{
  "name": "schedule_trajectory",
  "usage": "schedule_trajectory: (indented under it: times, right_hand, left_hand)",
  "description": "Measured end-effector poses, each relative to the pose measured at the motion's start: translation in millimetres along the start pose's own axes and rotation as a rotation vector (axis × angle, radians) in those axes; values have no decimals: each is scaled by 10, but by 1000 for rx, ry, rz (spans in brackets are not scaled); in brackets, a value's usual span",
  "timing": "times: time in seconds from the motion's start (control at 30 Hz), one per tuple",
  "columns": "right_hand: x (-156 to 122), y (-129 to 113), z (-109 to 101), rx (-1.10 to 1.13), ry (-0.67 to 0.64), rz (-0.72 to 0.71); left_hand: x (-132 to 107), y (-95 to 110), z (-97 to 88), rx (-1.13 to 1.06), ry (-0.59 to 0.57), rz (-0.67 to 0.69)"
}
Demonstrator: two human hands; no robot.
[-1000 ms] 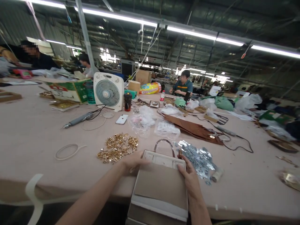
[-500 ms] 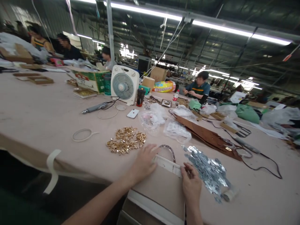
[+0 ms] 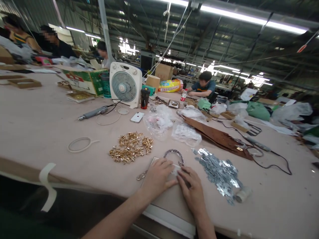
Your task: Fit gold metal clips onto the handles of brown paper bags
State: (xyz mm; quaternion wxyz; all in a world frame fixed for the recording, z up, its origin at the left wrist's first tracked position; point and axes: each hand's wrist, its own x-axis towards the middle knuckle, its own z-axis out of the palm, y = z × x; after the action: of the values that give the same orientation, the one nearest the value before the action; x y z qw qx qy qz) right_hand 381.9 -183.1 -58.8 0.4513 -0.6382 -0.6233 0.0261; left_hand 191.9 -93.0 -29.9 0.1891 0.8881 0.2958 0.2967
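Note:
A flat beige bag [image 3: 169, 200] lies at the table's front edge, with a pale band along its far end. A curved, dark patterned handle [image 3: 174, 151] arches beyond that end. Resting flat across the band and beige surface, my left hand [image 3: 158, 176] has its fingers and thumb apart. My right hand [image 3: 191, 187] touches the band's right part with bent, slightly spread fingertips; what lies under them is hidden. Beside the left hand a metal clasp [image 3: 142, 175] shows at the bag's left edge. Gold-coloured fasteners [image 3: 131, 147] form a pile beyond the left hand.
Flat silver metal pieces [image 3: 216, 171] are heaped to the right, near a tape roll [image 3: 243, 195]. Farther back are brown strips [image 3: 214, 136], plastic bags [image 3: 185, 132], a phone [image 3: 137, 117], a fan [image 3: 126, 84] and a grey corded tool [image 3: 92, 113]. Co-workers sit beyond.
My right hand has moved from the bag's right edge inward onto the pale band. My left hand has come closer to it, and a clasp now shows on the left. The view has shifted slightly.

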Motion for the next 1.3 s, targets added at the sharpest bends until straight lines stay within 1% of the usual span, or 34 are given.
schedule_trajectory:
  times: [0.17,0.27,0.33,0.4,0.43,0.47,0.53,0.57,0.6,0.63,0.67,0.7,0.77,0.83,0.87,0.93,1.0,1.07,1.1,1.2,1.3]
  right_hand:
    - [31,69,45,28,-42,27]
    - [36,43,37,65,-57,62]
    - [28,4,-6,125,-65,101]
    - [5,-17,-71,224,-39,188]
    - [-13,-11,-104,286,7,260]
    - [-35,7,-133,351,85,349]
    - [-84,71,-172,460,302,533]
    - [-106,106,-181,494,399,602]
    - [-124,134,-183,514,462,645]
    - [-134,152,-181,518,481,661]
    - [-137,155,-175,504,459,648]
    - [-132,145,-168,471,409,610]
    - [-104,99,-156,359,297,494]
    - [-67,52,-152,242,228,384]
    - [-50,38,-153,202,206,351]
    - [-26,34,-163,170,180,329]
    - [-12,52,-182,161,166,329]
    - [-2,74,-206,155,146,324]
    - [2,83,-218,150,132,317]
    - [6,102,-255,120,86,288]
    - [-13,115,-293,95,69,264]
  left_hand:
    - [41,-4,-9,10,-12,-38]
    - [71,15,1,18,-5,-60]
    - [77,25,9,17,1,-72]
    - [71,25,19,12,3,-85]
    - [67,19,25,11,2,-93]
    - [63,10,34,14,1,-99]
    - [56,-19,55,25,1,-103]
    - [54,-35,67,34,3,-97]
    - [52,-50,79,43,4,-88]
    - [51,-62,88,54,6,-77]
    - [50,-69,94,66,6,-66]
    - [50,-69,97,81,6,-55]
    - [57,-46,96,113,20,-26]
    - [81,10,100,129,43,29]
    - [100,49,110,126,47,68]
    - [151,137,154,102,13,148]
    - [214,224,226,69,-68,189]
    - [280,293,308,53,-133,172]
    - [313,318,345,51,-148,153]
    - [399,358,418,60,-151,96]
    - [468,362,431,58,-167,67]
